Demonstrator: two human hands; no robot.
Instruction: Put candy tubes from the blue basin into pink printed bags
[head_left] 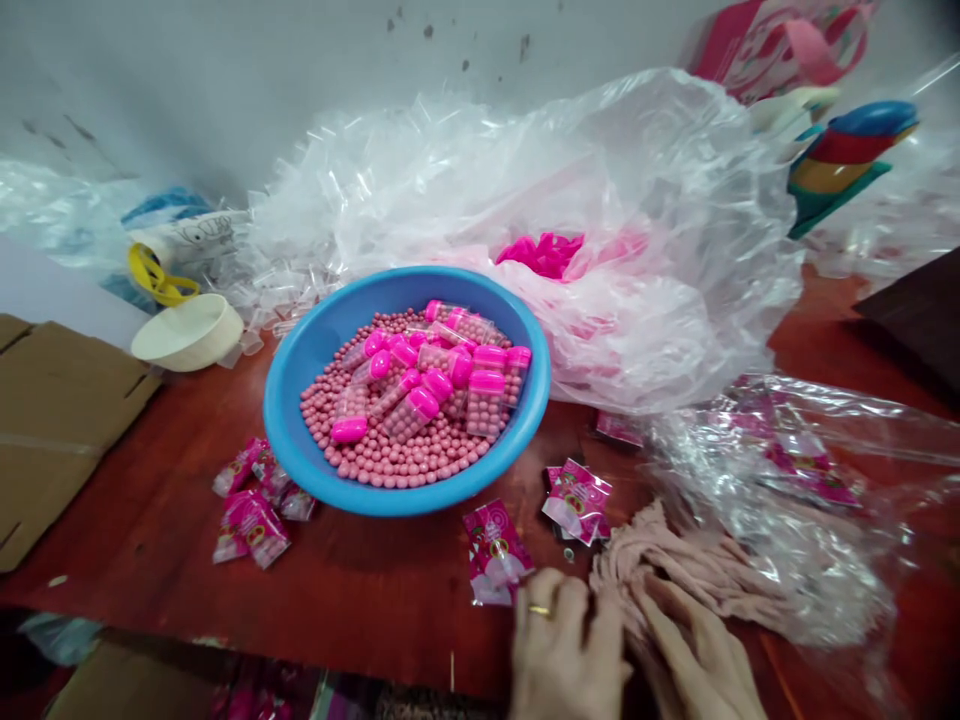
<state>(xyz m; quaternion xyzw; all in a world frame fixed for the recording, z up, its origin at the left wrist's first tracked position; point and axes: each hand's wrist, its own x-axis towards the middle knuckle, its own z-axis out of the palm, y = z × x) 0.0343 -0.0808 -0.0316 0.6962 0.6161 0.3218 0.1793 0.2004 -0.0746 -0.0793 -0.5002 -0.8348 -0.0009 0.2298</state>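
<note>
At the lower right edge of the table, my right hand (697, 650) rests on a crumpled pinkish-beige cloth (697, 565), its fingers bent into the fabric. Close beside it on the left is my left hand (566, 645), blurred, with a ring on one finger. Its fingertips point at the table by the cloth and the lower corner of a pink printed packet (496, 550); what lies under them is hidden. A small pile of similar packets (579, 500) lies just above the cloth.
A blue basin (405, 500) holds pink beads and several pink-capped clear bottles (412, 410). More packets (251, 510) lie left of it. Behind are plastic bags (675, 200) and clear empty containers (360, 170). A white bowl (191, 335) and cardboard (60, 420) stand left.
</note>
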